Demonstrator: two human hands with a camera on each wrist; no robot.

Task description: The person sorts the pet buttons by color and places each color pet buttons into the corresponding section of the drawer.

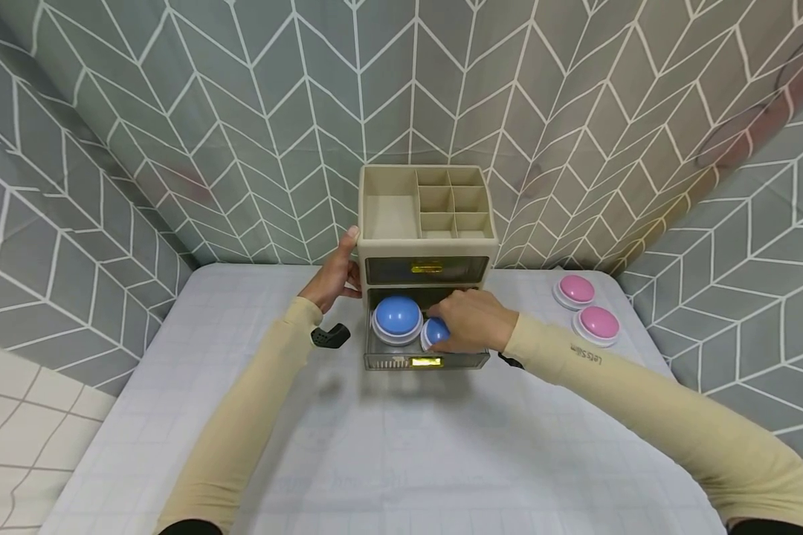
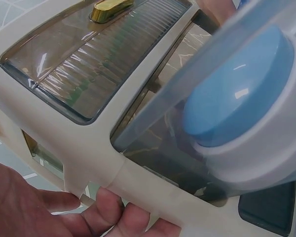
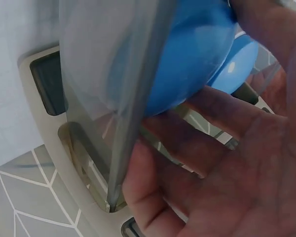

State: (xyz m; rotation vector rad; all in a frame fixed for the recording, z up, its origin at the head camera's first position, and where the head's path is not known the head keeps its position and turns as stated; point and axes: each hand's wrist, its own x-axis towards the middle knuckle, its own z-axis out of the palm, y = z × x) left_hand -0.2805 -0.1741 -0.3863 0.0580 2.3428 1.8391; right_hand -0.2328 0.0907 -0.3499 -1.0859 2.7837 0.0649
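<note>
A cream desktop drawer organizer (image 1: 388,245) stands at the back of the table, its lower clear drawer (image 1: 391,362) pulled out. In that drawer, a blue dome button (image 1: 397,316) with a white base sits at the left. My right hand (image 1: 476,319) reaches into the drawer's right side and grips a second blue dome button (image 3: 197,54), its thumb and fingers around the dome. My left hand (image 1: 337,275) rests against the organizer's left side, thumb up along the wall. In the left wrist view its loosely bent fingers (image 2: 108,205) touch the side wall.
Two pink dome buttons (image 1: 577,288) with white bases lie at the table's right rear. The upper drawer (image 1: 391,270), with a gold handle, is closed. Divided compartments (image 1: 435,199) top the organizer. A patterned curtain (image 1: 274,111) hangs close behind the white-covered table (image 1: 375,461).
</note>
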